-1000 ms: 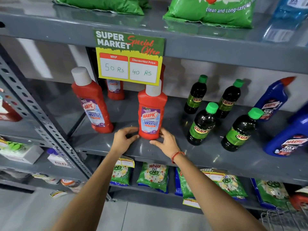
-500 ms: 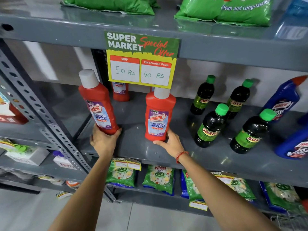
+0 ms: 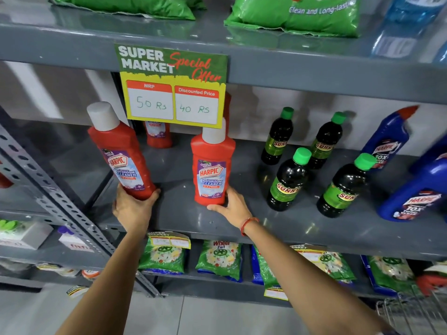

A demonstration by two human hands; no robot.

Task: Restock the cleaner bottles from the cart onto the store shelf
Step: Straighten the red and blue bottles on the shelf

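Observation:
Two red Harpic bathroom cleaner bottles with white caps are at the front of the grey middle shelf [image 3: 266, 221]. The left red bottle [image 3: 122, 153] leans to the left, and my left hand [image 3: 133, 206] grips its base from below. The right red bottle [image 3: 212, 170] stands upright; my right hand [image 3: 232, 206] holds its lower right side. A third red bottle [image 3: 158, 135] stands at the back, partly hidden by the hanging price sign [image 3: 173, 85]. The wire cart [image 3: 416, 313] shows at the bottom right corner.
Several dark Sunny bottles [image 3: 289, 180] with green caps stand right of my right hand, then blue Harpic bottles [image 3: 411, 194] at the far right. Green detergent bags [image 3: 219, 259] fill the shelf below, and more lie above. A perforated grey upright [image 3: 48, 197] borders the left.
My left hand left the middle bottle, went to the left bottle and closed on its base, and that bottle now leans. My right hand stays on the middle bottle.

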